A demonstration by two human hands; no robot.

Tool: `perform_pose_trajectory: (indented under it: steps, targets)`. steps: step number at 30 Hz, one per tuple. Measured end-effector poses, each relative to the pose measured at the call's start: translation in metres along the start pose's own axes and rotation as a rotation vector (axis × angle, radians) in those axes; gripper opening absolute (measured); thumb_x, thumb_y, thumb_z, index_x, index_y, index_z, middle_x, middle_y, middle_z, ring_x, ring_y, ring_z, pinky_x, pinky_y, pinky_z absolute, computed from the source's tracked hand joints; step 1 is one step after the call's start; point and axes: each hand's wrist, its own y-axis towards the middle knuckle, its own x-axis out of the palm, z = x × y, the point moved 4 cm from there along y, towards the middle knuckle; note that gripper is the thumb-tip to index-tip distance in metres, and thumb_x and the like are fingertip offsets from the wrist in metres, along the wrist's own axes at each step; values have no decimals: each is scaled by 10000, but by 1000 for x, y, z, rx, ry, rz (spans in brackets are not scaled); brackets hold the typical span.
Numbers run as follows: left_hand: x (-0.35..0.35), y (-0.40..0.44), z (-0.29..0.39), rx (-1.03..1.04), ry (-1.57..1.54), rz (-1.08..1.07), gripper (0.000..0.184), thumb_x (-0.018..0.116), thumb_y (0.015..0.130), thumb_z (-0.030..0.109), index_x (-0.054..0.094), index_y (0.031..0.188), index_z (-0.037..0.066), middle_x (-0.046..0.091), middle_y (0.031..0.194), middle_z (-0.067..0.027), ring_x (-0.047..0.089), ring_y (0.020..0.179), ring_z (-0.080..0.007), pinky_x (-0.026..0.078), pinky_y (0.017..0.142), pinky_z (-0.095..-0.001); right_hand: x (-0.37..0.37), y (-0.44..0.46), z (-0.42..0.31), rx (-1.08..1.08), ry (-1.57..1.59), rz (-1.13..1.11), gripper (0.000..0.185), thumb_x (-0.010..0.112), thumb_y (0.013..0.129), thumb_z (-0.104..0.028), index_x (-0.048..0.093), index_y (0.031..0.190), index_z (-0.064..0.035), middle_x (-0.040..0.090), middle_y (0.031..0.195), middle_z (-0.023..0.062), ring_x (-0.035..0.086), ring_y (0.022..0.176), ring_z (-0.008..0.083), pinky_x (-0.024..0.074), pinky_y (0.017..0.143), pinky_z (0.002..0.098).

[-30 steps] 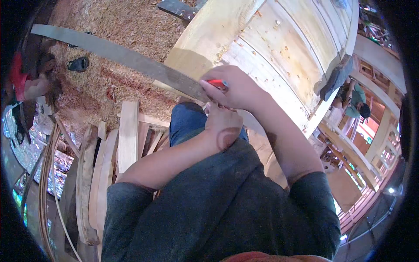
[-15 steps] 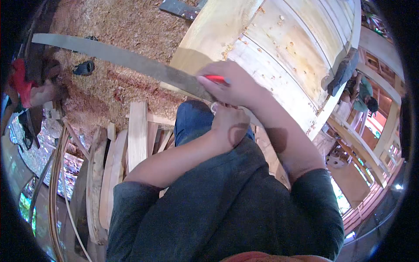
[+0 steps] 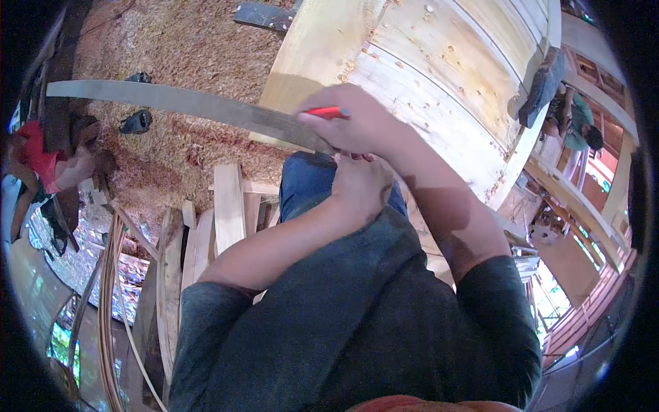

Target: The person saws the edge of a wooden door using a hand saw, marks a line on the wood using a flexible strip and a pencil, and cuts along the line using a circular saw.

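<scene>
A long, thin wooden strip (image 3: 185, 100) reaches from the far left to my hands, its near end hidden beneath them. My left hand (image 3: 362, 184) is closed in a fist around that end, just above my knee (image 3: 302, 180). Over the strip, close beside the left, is my right hand (image 3: 353, 122). Its fingers are curled, and a red pencil (image 3: 325, 112) with a dark end sticks out across them. Whether the right fingers also touch the strip is hidden. A broad pale board (image 3: 302, 69) lies beyond the strip.
White-streaked planking (image 3: 439, 89) with scattered shavings fills the upper right, a dark block (image 3: 542, 89) at its edge. Sawdust (image 3: 171, 41) covers the ground. Loose boards (image 3: 228, 206) lie at lower left. One person in red (image 3: 48, 161) is at far left, another (image 3: 580, 127) at right.
The view has turned a little, so the surroundings shift. My right hand sits slightly further left with the pencil, and the strip's far end appears lower. Both hands stay closed.
</scene>
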Motion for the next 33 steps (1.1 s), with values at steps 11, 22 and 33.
perform_pose_trajectory:
  steps: [11, 22, 33]
  targets:
    - [-66, -4, 25, 102, 200, -220, 477, 655, 929, 515, 753, 1036, 60, 734, 1000, -165, 710, 972, -344, 537, 872, -476, -8, -189, 86, 401, -33, 521, 330, 717, 934, -243, 687, 1228, -96, 684, 1270, 165, 626, 1222, 345, 478, 1076, 446]
    - [-48, -15, 20, 12, -71, -245, 274, 757, 875, 176, 740, 1056, -29, 745, 760, -132, 728, 720, -223, 571, 691, -382, 77, -264, 117, 293, -507, 774, 477, 709, 810, -172, 571, 1257, -78, 582, 1266, 105, 568, 1245, 307, 481, 1005, 477]
    - [68, -79, 46, -311, -1558, -292, 347, 704, 994, 336, 616, 1197, 69, 652, 786, -32, 620, 692, -173, 551, 723, -371, 136, -344, 76, 306, -447, 864, 372, 668, 851, -197, 617, 1216, -148, 581, 1189, 64, 553, 1180, 268, 458, 917, 528]
